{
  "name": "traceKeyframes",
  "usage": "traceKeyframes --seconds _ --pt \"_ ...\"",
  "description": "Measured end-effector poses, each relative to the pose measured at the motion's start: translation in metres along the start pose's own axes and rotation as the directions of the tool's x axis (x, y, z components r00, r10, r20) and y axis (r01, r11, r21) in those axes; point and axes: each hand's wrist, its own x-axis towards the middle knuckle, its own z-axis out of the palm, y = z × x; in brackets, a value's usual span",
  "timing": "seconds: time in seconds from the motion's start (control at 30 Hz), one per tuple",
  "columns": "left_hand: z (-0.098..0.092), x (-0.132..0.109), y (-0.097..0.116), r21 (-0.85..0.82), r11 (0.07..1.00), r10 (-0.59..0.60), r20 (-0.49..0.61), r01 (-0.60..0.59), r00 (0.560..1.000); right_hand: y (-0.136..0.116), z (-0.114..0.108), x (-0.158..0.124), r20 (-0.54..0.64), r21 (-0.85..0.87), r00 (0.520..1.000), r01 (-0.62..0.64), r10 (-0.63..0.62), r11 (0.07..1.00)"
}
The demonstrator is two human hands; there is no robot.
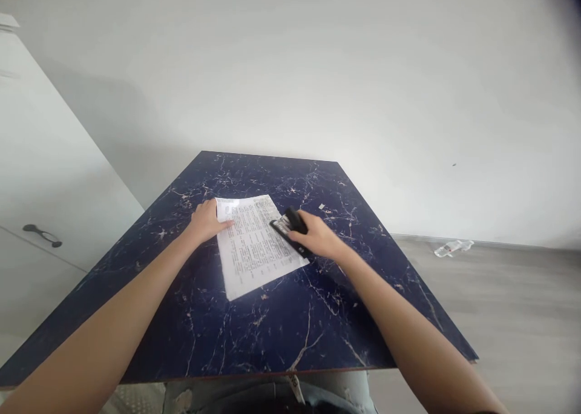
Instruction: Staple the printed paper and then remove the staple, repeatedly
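Observation:
A printed sheet of paper (252, 244) lies on a dark blue marbled table (254, 329). My left hand (206, 220) rests on the sheet's far left corner, fingers laid flat on it. My right hand (315, 235) is closed round a black stapler (290, 223) that sits at the sheet's right edge, near its far corner. The stapler's front end overlaps the paper.
A small pale scrap (322, 206) lies on the table beyond the stapler. A white cabinet with a dark handle (43, 235) stands to the left. An empty plastic bottle (452, 247) lies on the grey floor at the right, by the white wall.

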Motion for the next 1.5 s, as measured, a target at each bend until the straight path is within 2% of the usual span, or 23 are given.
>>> traceKeyframes --seconds 0.07,0.13,0.2,0.27,0.37,0.47,0.6,0.73,0.83,0.97,1.03,1.13,1.23,1.27,1.33,1.4,1.43,1.5 --pt "0.003 -0.005 0.009 0.045 0.998 0.048 0.077 -0.052 0.996 -0.010 0.030 0.004 -0.059 -0.113 0.992 0.100 -0.107 0.988" --pt "0.005 -0.008 0.016 0.066 0.991 0.106 0.114 -0.114 0.988 -0.017 0.051 0.007 -0.102 -0.238 0.968 0.200 -0.229 0.950" --pt "0.007 -0.010 0.019 0.050 0.989 0.132 0.116 -0.138 0.984 -0.021 0.060 0.009 -0.076 -0.284 0.951 0.267 -0.299 0.921" --pt "0.009 -0.010 0.019 -0.006 0.993 0.122 0.084 -0.122 0.989 -0.024 0.061 0.008 0.004 -0.269 0.959 0.273 -0.282 0.924" --pt "0.011 -0.008 0.013 -0.174 0.979 0.099 -0.026 -0.102 0.995 -0.027 0.058 0.001 0.062 -0.267 0.981 0.192 -0.182 0.944" --pt "0.015 -0.004 0.006 -0.307 0.949 0.050 -0.098 -0.078 0.994 -0.030 0.058 -0.017 0.024 -0.282 0.994 0.106 -0.104 0.954" --pt "0.019 -0.001 0.001 -0.296 0.951 0.058 -0.105 -0.087 0.993 -0.027 0.056 -0.058 -0.054 -0.275 0.998 -0.041 0.027 0.961" --pt "0.018 -0.001 0.002 -0.252 0.962 0.079 -0.106 -0.104 0.991 -0.011 0.047 -0.103 -0.203 -0.278 0.962 -0.236 0.183 0.931" --pt "0.018 -0.001 0.002 -0.236 0.966 0.084 -0.094 -0.105 0.992 0.002 0.044 -0.118 -0.295 -0.258 0.916 -0.349 0.271 0.901" --pt "0.021 0.000 -0.002 -0.219 0.970 0.091 -0.094 -0.110 0.991 0.011 0.045 -0.105 -0.370 -0.235 0.882 -0.391 0.290 0.890" --pt "0.021 0.000 -0.003 -0.217 0.970 0.092 -0.091 -0.110 0.992 0.012 0.044 -0.095 -0.378 -0.226 0.883 -0.381 0.279 0.897" --pt "0.019 -0.001 -0.002 -0.221 0.969 0.090 -0.088 -0.108 0.992 0.014 0.037 -0.090 -0.331 -0.201 0.904 -0.347 0.270 0.916" --pt "0.016 -0.003 0.001 -0.230 0.967 0.090 -0.086 -0.107 0.992 0.019 0.022 -0.095 -0.233 -0.108 0.934 -0.301 0.270 0.947" --pt "0.015 -0.004 0.002 -0.239 0.965 0.087 -0.084 -0.105 0.993 0.021 0.014 -0.095 -0.243 -0.074 0.938 -0.273 0.248 0.959" --pt "0.015 -0.004 0.003 -0.261 0.961 0.077 -0.080 -0.096 0.994 0.027 -0.003 -0.089 -0.369 -0.048 0.915 -0.196 0.165 0.979" --pt "0.015 -0.003 0.002 -0.277 0.957 0.069 -0.076 -0.087 0.995 0.038 -0.020 -0.070 -0.531 -0.118 0.845 -0.146 0.062 0.982" --pt "0.015 -0.003 0.001 -0.281 0.956 0.064 -0.076 -0.083 0.995 0.045 -0.026 -0.057 -0.555 -0.185 0.832 -0.148 0.021 0.972" --pt "0.015 -0.002 0.000 -0.286 0.955 0.055 -0.078 -0.075 0.995 0.060 -0.033 -0.025 -0.479 -0.332 0.878 -0.195 0.013 0.923"
